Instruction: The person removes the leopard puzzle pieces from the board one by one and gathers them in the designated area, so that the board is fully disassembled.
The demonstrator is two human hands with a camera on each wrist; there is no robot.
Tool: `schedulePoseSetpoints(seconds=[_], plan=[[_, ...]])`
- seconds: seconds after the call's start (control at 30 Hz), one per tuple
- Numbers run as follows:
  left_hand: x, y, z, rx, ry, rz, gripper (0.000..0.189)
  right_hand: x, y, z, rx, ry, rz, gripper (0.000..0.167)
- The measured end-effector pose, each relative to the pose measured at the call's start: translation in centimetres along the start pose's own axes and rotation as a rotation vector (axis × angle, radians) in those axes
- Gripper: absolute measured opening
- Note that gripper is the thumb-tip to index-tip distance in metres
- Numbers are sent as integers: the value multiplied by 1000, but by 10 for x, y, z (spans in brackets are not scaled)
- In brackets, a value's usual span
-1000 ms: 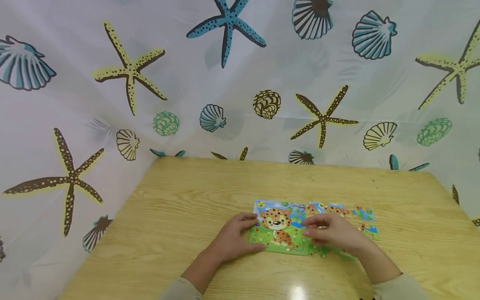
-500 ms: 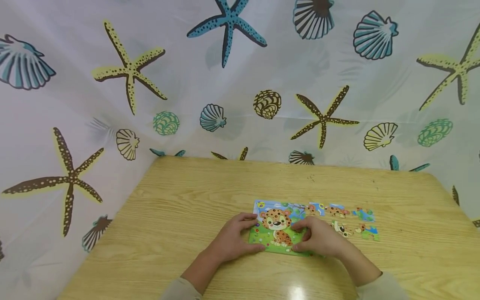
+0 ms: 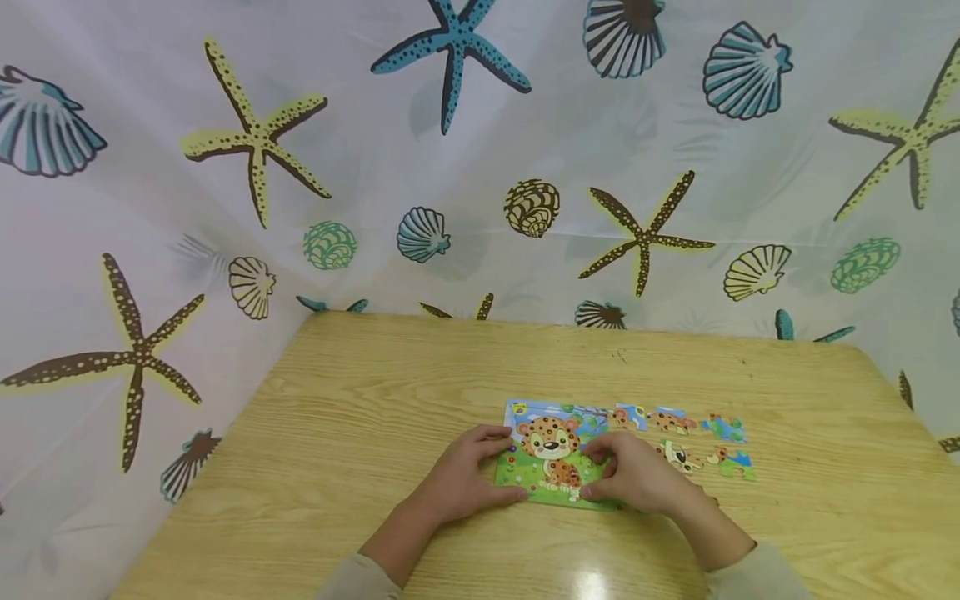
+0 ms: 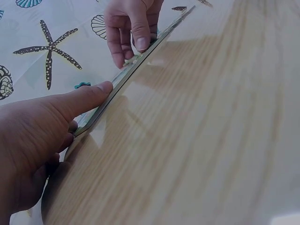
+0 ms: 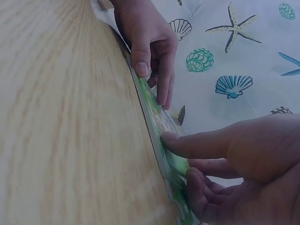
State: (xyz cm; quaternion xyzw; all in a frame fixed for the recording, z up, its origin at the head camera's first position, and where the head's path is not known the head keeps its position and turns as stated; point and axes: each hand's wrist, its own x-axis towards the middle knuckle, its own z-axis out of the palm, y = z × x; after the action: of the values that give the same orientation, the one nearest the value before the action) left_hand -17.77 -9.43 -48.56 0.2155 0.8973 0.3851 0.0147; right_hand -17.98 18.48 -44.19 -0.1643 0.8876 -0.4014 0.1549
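Observation:
A jigsaw board [image 3: 550, 442] with a spotted leopard cub on green grass and blue sky lies on the wooden table. My left hand [image 3: 467, 477] holds its left edge, the thumb by the lower corner and the fingers higher up. Over the right part of the board, my right hand [image 3: 637, 473] has bent fingers and a thumb set apart, pinching what looks like a green puzzle piece [image 5: 178, 161]. The hand hides most of that piece and the board's lower right. In the left wrist view, the left thumb [image 4: 96, 93] lies along the board's edge.
Loose puzzle pieces lie right of the board: blue-and-green ones [image 3: 724, 428] [image 3: 737, 463] farther out, spotted ones [image 3: 670, 420] [image 3: 681, 457] nearer. The wooden table [image 3: 375, 392] ends at a white cloth [image 3: 480, 275] printed with starfish and shells.
My right hand has moved left and slightly down from the board's right edge onto its picture, uncovering loose pieces. In the last half second it barely moves. My left hand stays at the board.

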Motion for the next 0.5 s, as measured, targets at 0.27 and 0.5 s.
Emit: schedulePoseSetpoints(seconds=[0.27,0.5], plan=[[0,1,0,2,-15,-9,76,-5,10,-14,107,77,28,28],[0,0,0,12,-8,-15,77,-22,28,-31,389,-53,40,46]])
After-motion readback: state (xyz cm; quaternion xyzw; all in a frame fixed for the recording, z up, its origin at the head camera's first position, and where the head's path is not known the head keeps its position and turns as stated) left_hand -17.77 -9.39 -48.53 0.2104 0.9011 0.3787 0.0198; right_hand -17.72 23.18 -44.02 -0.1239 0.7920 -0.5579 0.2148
